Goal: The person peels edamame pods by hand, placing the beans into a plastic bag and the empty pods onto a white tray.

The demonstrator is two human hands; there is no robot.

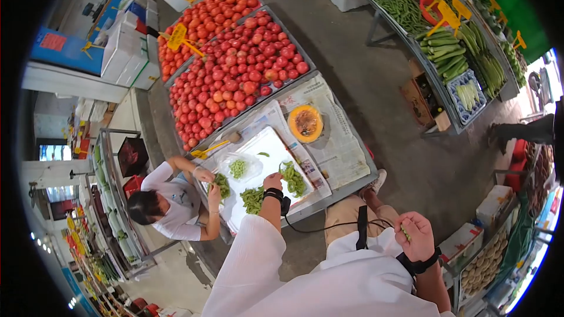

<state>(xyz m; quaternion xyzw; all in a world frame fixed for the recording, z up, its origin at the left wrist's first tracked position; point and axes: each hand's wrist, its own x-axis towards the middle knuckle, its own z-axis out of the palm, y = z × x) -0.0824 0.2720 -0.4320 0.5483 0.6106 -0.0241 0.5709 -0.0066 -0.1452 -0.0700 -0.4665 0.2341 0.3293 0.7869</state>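
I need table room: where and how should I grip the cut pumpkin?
Probably grip the cut pumpkin by its outer rim, from opposite sides, coming from the picture's right over the newspaper; the white tray, with the left hand beside green pods, lies to its lower left. The pumpkin is round and rests cut face up, so the rim likely gives firmer hold than the middle.

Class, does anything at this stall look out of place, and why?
A lone green pod lies on the white tray, apart from the piles of pods. Nearby, a yellow sign seems tipped over rather than standing. I see nothing clearly damaged.
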